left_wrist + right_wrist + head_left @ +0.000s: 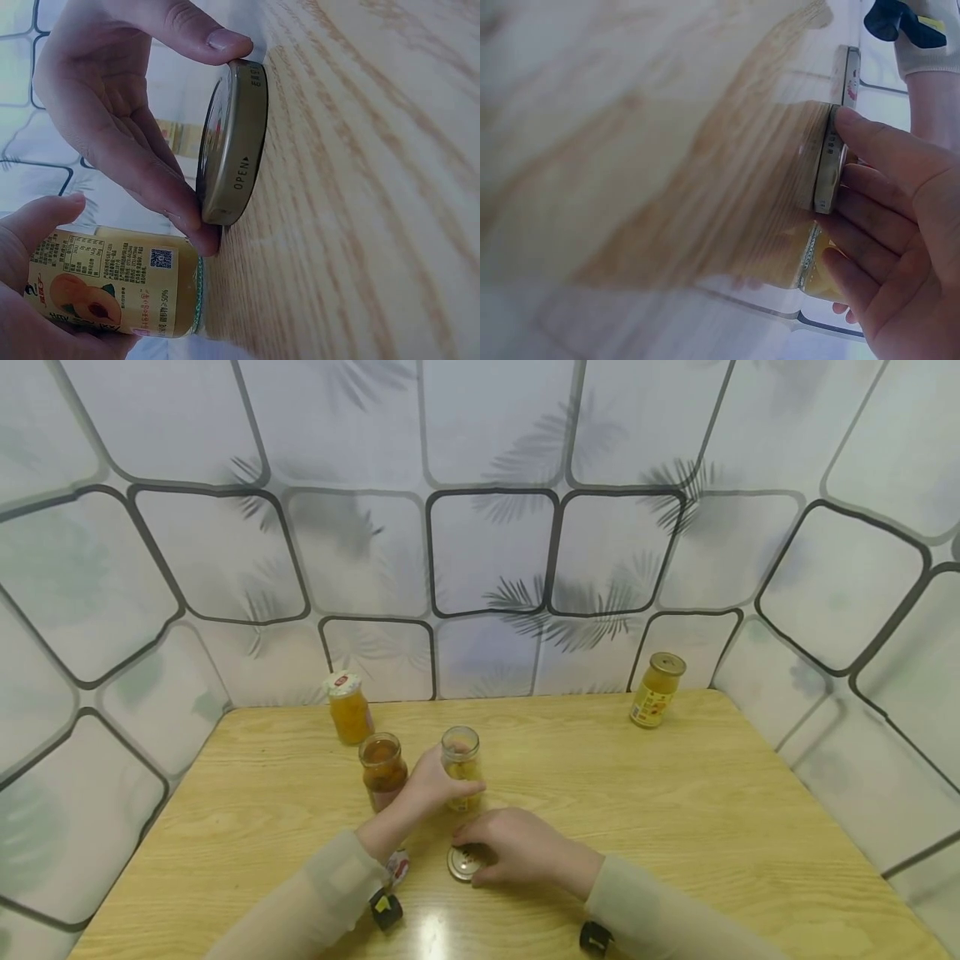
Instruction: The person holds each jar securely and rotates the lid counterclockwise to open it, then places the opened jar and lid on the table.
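Observation:
My left hand (433, 783) grips an open glass jar (462, 767) that stands upright on the table. In the left wrist view its yellow label (112, 292) shows peaches. My right hand (517, 847) pinches a gold metal jar lid (461, 863) by its rim, thumb on one side and fingertips on the other. That lid (238, 142), marked OPEN on its side, lies at the tabletop in the left wrist view. Just left of my left hand stands a second open jar (382, 767) with amber contents. A white patterned lid (399, 865) lies partly hidden beside my left sleeve.
A jar of orange fruit with a white patterned lid (349, 710) stands at the back left of the wooden table (750, 827). At the back right is a yellow jar with a gold lid (654, 693). Behind the table hangs a patterned curtain-like wall (487, 552).

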